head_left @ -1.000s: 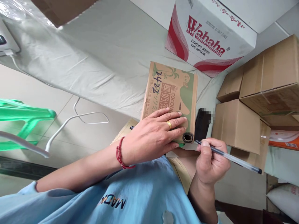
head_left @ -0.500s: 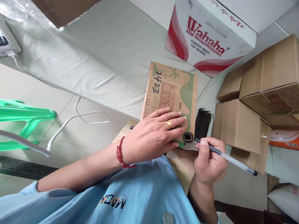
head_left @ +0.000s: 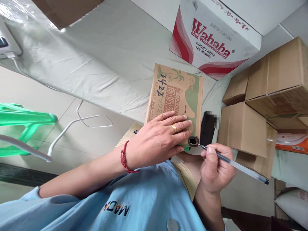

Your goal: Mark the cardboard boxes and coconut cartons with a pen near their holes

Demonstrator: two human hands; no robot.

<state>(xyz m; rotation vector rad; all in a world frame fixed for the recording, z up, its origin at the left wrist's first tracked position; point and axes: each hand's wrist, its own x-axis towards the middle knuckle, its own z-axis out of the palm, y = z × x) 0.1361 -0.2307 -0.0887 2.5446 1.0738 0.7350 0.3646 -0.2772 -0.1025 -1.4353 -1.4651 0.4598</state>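
Note:
My left hand [head_left: 163, 138] lies flat on a brown printed cardboard box [head_left: 185, 102], its fingers stretched out and slightly apart. Handwritten digits run along the box's upper left side. At the corner near my body is a small squarish hole [head_left: 193, 141] with a dark, scribbled-looking rim. Between the thumb and fingers of my right hand [head_left: 216, 166] is a clear-barrelled pen [head_left: 237, 165]. Its tip is at the box's edge, just right of the hole; whether it touches the cardboard I cannot tell. Beside the box lies a black object [head_left: 208, 128], partly pixelated.
A white and red water carton [head_left: 211, 41] stands behind the box. Several brown cartons [head_left: 243, 125] are stacked at the right. The pale cloth-covered surface [head_left: 108, 48] stretches left, with a white cable [head_left: 79, 120] hanging below it near a green stool [head_left: 26, 128].
The pen and my right hand have shifted very slightly, the pen's tip a little toward my body. My left hand and the box stay in place.

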